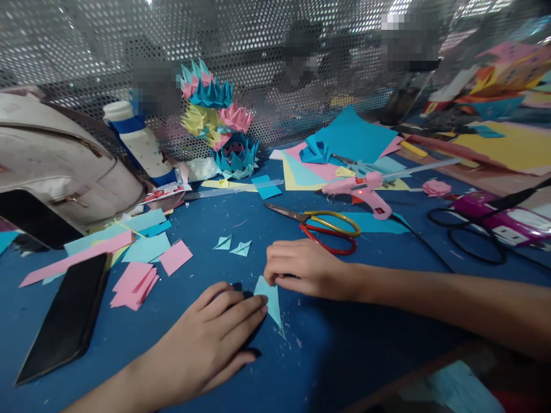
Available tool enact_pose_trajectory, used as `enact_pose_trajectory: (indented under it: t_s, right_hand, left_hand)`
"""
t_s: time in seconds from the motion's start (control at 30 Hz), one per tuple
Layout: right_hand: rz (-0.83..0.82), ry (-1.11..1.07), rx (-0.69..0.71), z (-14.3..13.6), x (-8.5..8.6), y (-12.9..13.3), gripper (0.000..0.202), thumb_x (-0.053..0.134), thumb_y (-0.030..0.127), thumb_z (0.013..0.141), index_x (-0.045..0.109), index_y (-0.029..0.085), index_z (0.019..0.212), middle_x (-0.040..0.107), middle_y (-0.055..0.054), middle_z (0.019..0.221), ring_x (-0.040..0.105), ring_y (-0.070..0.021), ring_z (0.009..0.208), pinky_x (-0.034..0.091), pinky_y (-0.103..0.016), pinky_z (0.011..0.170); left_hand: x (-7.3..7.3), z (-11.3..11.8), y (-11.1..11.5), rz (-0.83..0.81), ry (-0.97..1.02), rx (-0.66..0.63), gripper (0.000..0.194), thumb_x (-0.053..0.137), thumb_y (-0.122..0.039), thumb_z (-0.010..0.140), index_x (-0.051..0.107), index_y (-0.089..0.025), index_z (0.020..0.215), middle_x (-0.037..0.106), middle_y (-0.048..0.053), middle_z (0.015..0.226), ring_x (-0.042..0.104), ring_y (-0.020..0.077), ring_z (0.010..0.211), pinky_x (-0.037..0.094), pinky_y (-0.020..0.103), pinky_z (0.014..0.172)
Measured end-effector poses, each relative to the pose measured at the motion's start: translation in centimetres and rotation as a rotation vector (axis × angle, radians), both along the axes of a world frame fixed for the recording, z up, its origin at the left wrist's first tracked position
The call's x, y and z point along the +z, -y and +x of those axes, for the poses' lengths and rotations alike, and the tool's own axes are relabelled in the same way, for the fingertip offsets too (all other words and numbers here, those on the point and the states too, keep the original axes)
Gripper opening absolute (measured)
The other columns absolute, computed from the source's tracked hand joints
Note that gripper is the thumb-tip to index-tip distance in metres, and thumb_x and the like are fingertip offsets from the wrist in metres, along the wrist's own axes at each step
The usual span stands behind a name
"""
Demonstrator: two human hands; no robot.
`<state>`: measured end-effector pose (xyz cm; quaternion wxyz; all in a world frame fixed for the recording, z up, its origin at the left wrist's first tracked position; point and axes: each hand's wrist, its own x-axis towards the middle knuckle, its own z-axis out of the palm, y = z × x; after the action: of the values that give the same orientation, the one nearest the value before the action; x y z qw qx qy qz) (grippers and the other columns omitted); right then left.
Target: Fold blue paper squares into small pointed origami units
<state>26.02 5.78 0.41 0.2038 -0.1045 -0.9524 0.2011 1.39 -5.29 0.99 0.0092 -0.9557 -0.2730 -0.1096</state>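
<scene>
A small light-blue piece of folded paper lies on the blue table, narrowing to a point toward me. My left hand rests on the table with its fingers stretched out, their tips pressing on the paper's left side. At the paper's upper corner, the curled fingers of my right hand pinch it; the fingertips are partly hidden. Just beyond lie two small folded light-blue pieces, a left one and a right one. Scissors with yellow and red handles lie behind my right hand.
A pink glue gun lies behind the scissors, its cord running right. Pink paper squares and a black phone are at left. A white bottle, backpack and folded-paper flowers stand along the perforated metal panel.
</scene>
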Motion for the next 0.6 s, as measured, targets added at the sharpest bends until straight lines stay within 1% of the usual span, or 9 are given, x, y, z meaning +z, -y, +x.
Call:
enact_pose_trajectory:
  t_s: [0.13,0.27,0.4,0.5,0.6]
  right_hand:
    - [0.041,-0.017,0.001,0.2,0.0,-0.1,0.022,0.05,0.012,0.097,0.07,0.02,0.094,0.058,-0.002,0.085,0.051,-0.0131,0.08,0.033,-0.026,0.066]
    - [-0.106,0.063,-0.043,0.3,0.5,0.0,0.012,0.06,0.019,0.093,0.069,0.017,0.1,0.058,-0.003,0.087,0.052,-0.0142,0.083,0.037,-0.027,0.071]
    - [-0.235,0.131,0.043,0.3,0.8,-0.5,0.008,0.068,0.024,0.091,0.069,0.017,0.094,0.059,-0.001,0.086,0.052,-0.0142,0.085,0.038,-0.026,0.075]
    - [-0.295,0.165,0.107,0.4,0.9,-1.3,0.005,0.069,0.022,0.091,0.069,0.017,0.091,0.06,-0.001,0.087,0.053,-0.0141,0.087,0.039,-0.026,0.077]
    - [-0.351,0.164,0.208,0.6,1.0,-2.3,0.006,0.068,0.021,0.093,0.073,0.018,0.091,0.063,-0.002,0.089,0.055,-0.0133,0.09,0.041,-0.025,0.082]
  left_hand:
    - [0.0,-0.2,-0.1,-0.041,-0.04,0.023,0.042,0.038,-0.04,0.108,0.052,-0.016,0.14,0.051,0.009,0.149,0.054,0.0264,0.114,0.039,0.044,0.103]
    - [-0.1,-0.3,-0.1,-0.023,-0.014,0.036,0.042,0.035,-0.04,0.109,0.054,-0.017,0.139,0.055,0.008,0.144,0.053,0.0257,0.115,0.036,0.043,0.103]
    - [-0.2,-0.1,0.0,0.022,0.002,0.051,0.045,0.033,-0.043,0.109,0.054,-0.016,0.14,0.059,0.007,0.138,0.053,0.0242,0.113,0.029,0.042,0.106]
    - [-0.4,0.2,0.1,0.042,-0.013,0.065,0.047,0.035,-0.048,0.108,0.053,-0.02,0.142,0.059,0.006,0.137,0.054,0.0235,0.114,0.026,0.042,0.108]
    - [-0.5,0.4,0.4,0.036,-0.027,0.084,0.05,0.034,-0.053,0.106,0.053,-0.023,0.142,0.057,0.006,0.14,0.052,0.024,0.12,0.022,0.043,0.111]
